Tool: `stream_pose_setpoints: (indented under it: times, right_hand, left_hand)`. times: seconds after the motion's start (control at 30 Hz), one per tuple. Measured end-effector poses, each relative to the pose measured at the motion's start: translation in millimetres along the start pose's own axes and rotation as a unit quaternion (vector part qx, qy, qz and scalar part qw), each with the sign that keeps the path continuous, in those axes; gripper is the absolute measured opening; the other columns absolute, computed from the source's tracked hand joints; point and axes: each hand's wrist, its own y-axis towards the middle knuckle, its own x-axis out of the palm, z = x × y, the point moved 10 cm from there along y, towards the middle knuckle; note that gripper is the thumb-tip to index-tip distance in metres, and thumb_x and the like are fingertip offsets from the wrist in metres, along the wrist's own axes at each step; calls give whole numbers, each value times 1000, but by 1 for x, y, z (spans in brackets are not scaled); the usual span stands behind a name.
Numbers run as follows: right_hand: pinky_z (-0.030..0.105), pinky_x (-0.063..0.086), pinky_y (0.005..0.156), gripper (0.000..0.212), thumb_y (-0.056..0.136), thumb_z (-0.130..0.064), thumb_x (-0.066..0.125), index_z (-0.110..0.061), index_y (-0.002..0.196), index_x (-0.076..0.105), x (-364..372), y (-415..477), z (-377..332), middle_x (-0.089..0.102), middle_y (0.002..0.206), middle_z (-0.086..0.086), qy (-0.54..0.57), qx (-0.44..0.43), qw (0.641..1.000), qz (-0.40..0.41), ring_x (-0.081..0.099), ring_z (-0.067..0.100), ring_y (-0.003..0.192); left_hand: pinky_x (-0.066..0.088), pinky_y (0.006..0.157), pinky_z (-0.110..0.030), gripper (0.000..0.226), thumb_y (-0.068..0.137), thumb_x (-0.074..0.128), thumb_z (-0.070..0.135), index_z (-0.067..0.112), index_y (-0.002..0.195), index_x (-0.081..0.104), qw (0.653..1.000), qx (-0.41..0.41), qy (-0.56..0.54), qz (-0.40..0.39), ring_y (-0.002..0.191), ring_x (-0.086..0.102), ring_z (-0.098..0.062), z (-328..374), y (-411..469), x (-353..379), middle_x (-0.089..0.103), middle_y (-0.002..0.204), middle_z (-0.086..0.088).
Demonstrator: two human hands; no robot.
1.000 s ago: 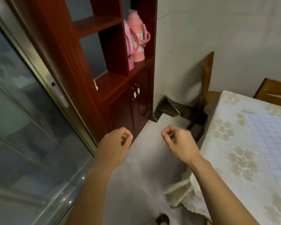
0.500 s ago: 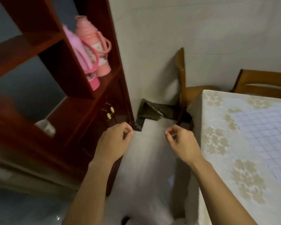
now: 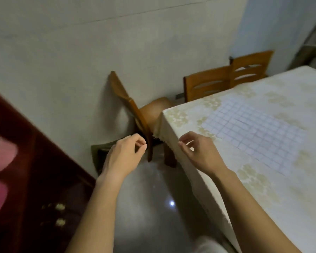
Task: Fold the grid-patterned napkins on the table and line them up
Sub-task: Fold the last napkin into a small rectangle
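By my reading nothing is folded yet: the grid-patterned napkin [image 3: 254, 132] lies spread flat on the desk [image 3: 290, 198], centre right. Both grips are clenched on nothing, the left hand [image 3: 124, 156] over the floor [image 3: 153, 207] and the right hand [image 3: 199, 152] at the desk's near edge.

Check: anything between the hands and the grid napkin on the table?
Nothing visible. The napkin lies flat on the tablecloth; only bare cloth lies between it and the right hand at the table's edge. The left hand is out over the floor, near the chair, empty.
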Motion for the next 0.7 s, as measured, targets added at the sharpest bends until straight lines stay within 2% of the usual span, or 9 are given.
stream_pose_setpoints:
  times: [0.07, 0.2, 0.33, 0.5, 0.6, 0.7]
  right_hand:
    - [26, 56, 75, 14, 96, -36, 62, -26, 103, 70, 2, 0, 28, 71, 97, -12, -15, 49, 999, 7, 66, 4, 82]
    - [24, 55, 74, 13, 97, -36, 60, -28, 104, 69, -18, 12, 87, 67, 94, -19, -13, 137, 989, 50, 64, -1, 81]
    - [21, 53, 74, 14, 99, -36, 60, -27, 106, 68, -55, 55, 122, 67, 95, -18, 3, 169, 981, 99, 64, -1, 82]
    - [24, 55, 75, 16, 99, -36, 58, -26, 106, 68, -77, 102, 153, 69, 98, -17, 49, 194, 969, 146, 64, 0, 86]
    - [18, 51, 73, 12, 99, -35, 58, -28, 103, 67, -79, 99, 179, 66, 94, -20, 50, 230, 959, 160, 64, -1, 85]
    - [17, 50, 71, 10, 98, -33, 61, -27, 101, 68, -93, 83, 216, 66, 90, -18, 28, 295, 937, 186, 62, -4, 80]
  left_hand:
    - [60, 80, -40, 7, 98, 60, 42, 37, 102, 65, 998, 46, -4, -42, 93, 64, -5, 19, 31, 23, 66, 98, 20]
    - [58, 81, -34, 9, 99, 60, 42, 37, 105, 64, 986, 112, 12, -123, 101, 62, -6, 54, 80, 75, 64, 107, 18]
    - [58, 84, -35, 11, 100, 59, 42, 35, 107, 63, 978, 144, 33, -150, 99, 62, -8, 85, 141, 100, 62, 109, 14]
    - [58, 76, -30, 13, 100, 57, 44, 38, 111, 62, 969, 176, 44, -167, 93, 61, -4, 126, 213, 121, 61, 109, 21]
    - [49, 84, -26, 19, 101, 56, 44, 37, 117, 62, 955, 197, 48, -215, 105, 57, -4, 152, 238, 155, 60, 118, 20]
    - [46, 89, -24, 26, 102, 55, 43, 34, 126, 58, 926, 251, 52, -276, 115, 58, -9, 186, 252, 200, 60, 128, 16]
